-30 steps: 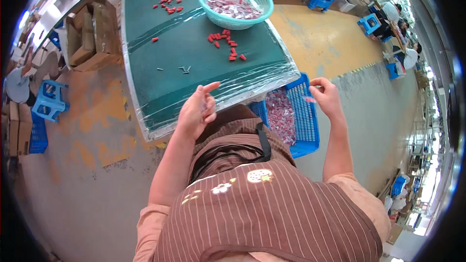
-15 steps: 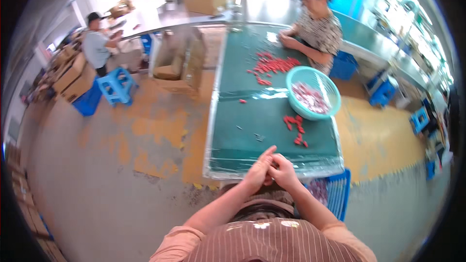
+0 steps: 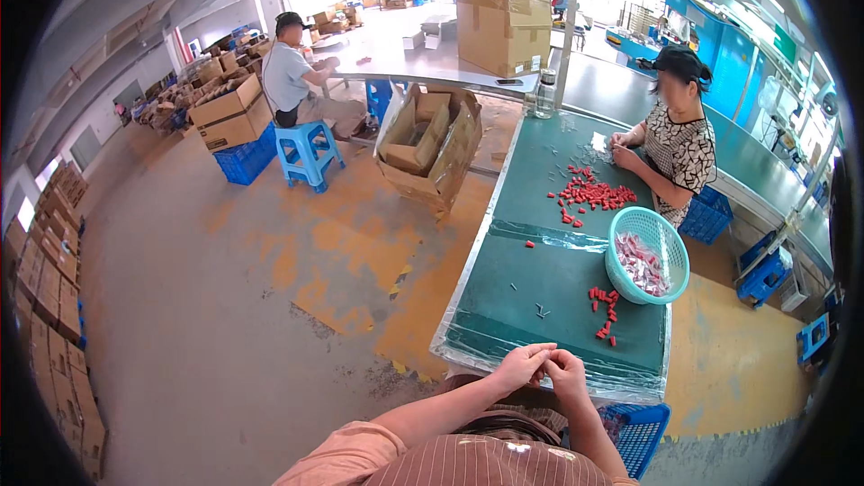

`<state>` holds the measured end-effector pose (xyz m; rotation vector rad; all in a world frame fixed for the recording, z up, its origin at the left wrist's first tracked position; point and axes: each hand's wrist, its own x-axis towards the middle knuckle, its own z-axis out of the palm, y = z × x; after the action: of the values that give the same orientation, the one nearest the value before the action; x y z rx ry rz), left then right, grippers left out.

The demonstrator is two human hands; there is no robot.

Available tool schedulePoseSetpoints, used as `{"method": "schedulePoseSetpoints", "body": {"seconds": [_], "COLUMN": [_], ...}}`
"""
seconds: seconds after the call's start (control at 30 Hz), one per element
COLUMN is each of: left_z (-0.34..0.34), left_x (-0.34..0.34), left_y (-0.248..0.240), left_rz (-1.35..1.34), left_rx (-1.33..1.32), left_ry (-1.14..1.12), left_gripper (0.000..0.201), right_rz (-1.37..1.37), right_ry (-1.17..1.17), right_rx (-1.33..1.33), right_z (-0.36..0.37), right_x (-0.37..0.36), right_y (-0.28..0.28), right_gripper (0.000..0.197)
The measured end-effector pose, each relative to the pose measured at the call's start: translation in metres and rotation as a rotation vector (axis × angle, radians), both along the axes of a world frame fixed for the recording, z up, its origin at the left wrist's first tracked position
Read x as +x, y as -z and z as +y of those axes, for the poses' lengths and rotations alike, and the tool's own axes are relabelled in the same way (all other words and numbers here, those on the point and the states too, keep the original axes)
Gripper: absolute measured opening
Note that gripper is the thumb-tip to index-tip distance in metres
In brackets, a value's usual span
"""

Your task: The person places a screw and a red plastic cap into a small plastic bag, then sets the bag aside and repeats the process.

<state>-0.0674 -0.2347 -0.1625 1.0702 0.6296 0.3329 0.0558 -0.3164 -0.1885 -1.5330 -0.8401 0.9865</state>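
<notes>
My left hand (image 3: 524,367) and my right hand (image 3: 567,371) meet over the near edge of the green-topped table (image 3: 486,306). Both have their fingers pinched together at the tips; whatever lies between them is hidden or too small to name. A little beyond them are a few small grey pin-like pieces (image 3: 542,310). Several small red cylindrical pieces (image 3: 605,313) are scattered to the right. Farther up stands a turquoise plastic basket (image 3: 621,261) holding many red-and-white pieces (image 3: 641,263). A larger spread of red pieces (image 3: 589,193) lies toward the far end.
Across the table's right side, a co-worker (image 3: 679,139) handles small pieces. Below the near right corner is a blue crate (image 3: 643,436). An open carton (image 3: 427,148) stands left of the table. Another person (image 3: 292,81) sits on a blue stool (image 3: 306,155).
My view has swung left and up, so the table appears farther right. My hands stay together, and the left fingers that stuck out are now drawn into a pinch.
</notes>
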Motion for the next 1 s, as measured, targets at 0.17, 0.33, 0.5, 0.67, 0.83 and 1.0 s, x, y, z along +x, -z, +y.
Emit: {"method": "schedulePoseSetpoints", "body": {"seconds": [0.17,0.33,0.5,0.67,0.83,1.0], "left_z": [-0.010,-0.014,-0.002,0.022,0.036,0.021], "left_x": [-0.005,0.002,0.003,0.004,-0.007,0.001], "left_y": [-0.006,0.013,0.015,0.010,0.014,-0.013], "left_rz": [0.007,-0.049,0.047,0.047,-0.091,0.033], "left_rx": [0.020,-0.115,-0.032,-0.098,-0.316,-0.020], "left_ry": [0.065,0.029,-0.176,-0.253,-0.099,-0.035], "left_gripper": [0.035,0.033,0.023,0.021,0.020,0.023], "right_rz": [-0.240,-0.046,0.057,0.191,0.231,0.196], "right_ry": [-0.041,0.043,0.056,0.143,0.033,-0.058], "right_rx": [0.044,-0.027,-0.015,0.059,0.022,-0.005], "right_z": [-0.007,-0.015,0.004,0.025,0.024,0.018], "right_x": [0.000,-0.007,0.003,0.012,0.023,0.021], "right_y": [-0.010,-0.019,-0.012,-0.024,-0.031,-0.036], "right_gripper": [0.011,0.013,0.019,0.009,0.009,0.009]}}
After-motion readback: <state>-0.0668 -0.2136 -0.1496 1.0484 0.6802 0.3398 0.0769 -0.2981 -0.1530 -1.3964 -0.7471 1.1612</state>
